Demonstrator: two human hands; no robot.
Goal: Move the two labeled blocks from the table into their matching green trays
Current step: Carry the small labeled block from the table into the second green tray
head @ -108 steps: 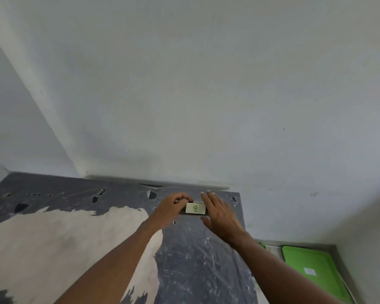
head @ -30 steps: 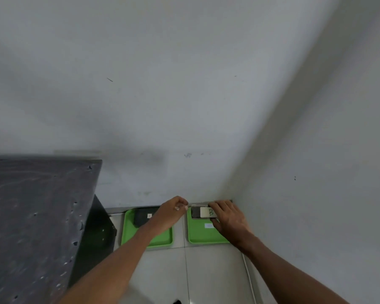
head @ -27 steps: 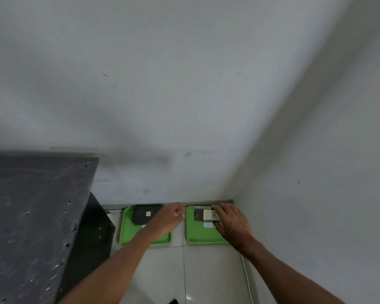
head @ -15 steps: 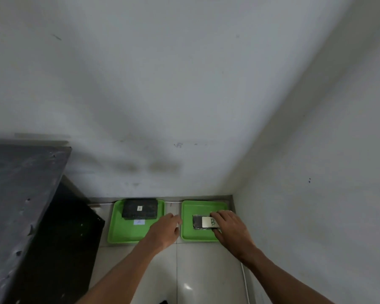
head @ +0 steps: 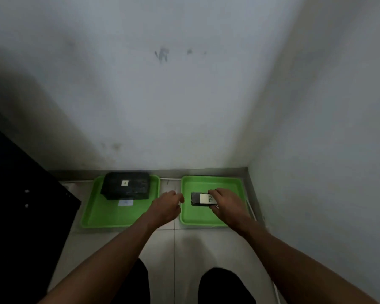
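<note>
Two green trays lie on the tiled floor against the wall. The left tray holds a large dark block with a small white label on top; a pale label lies on the tray just in front of it. In the right tray lies a small dark block with a white label marked B. My right hand grips this block's right end, low in the tray. My left hand hovers over the gap between the trays, fingers loosely curled, holding nothing.
A dark table side stands at the left. White walls meet in a corner just beyond the right tray. My two knees show at the bottom edge above the pale floor tiles.
I carried the B block from the tabletop down to the floor. It has sunk into the right tray with my right hand, while my left hand came off it and drew back.
</note>
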